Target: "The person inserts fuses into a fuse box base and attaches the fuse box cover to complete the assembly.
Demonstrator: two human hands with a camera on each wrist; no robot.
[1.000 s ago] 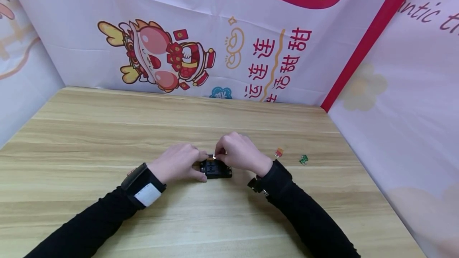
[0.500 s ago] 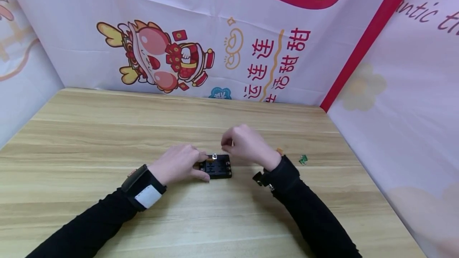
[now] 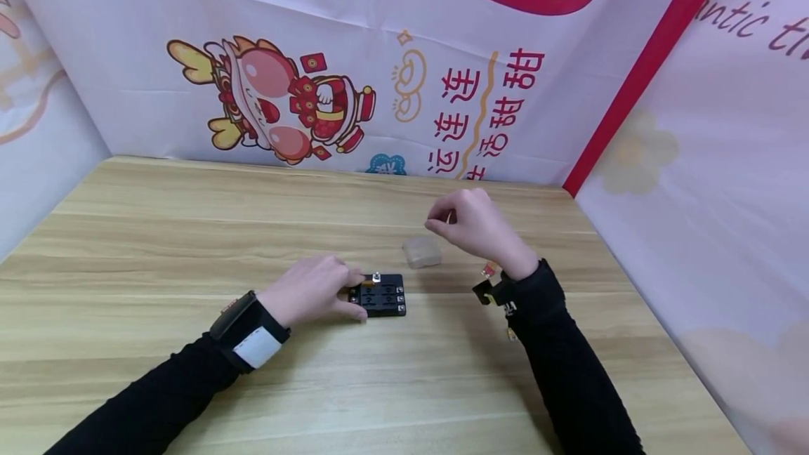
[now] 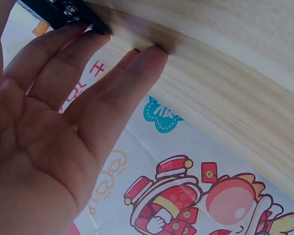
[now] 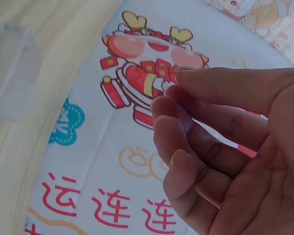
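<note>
A black fuse block (image 3: 382, 295) with metal screw terminals lies on the table. My left hand (image 3: 310, 290) holds its left end, thumb at the near edge and fingers at the far edge. Beside those fingertips an orange blade fuse (image 3: 368, 282) sits in the block, close to a shiny metal terminal. In the left wrist view only a corner of the block (image 4: 54, 12) shows. Raised above the table to the right, my right hand (image 3: 470, 223) has loosely curled fingers. Its thumb and index tips lie close together in the right wrist view, and nothing shows between them.
A clear plastic cover (image 3: 422, 252) lies behind the block, below my right hand. Orange and red fuses (image 3: 489, 269) rest partly hidden by the right wrist. A printed cloth backdrop (image 3: 253, 181) stands along the table's far edge.
My right hand has left the fuse block and moved back and to the right, uncovering the clear cover. The green fuses are now hidden by the right arm. The left hand stays put.
</note>
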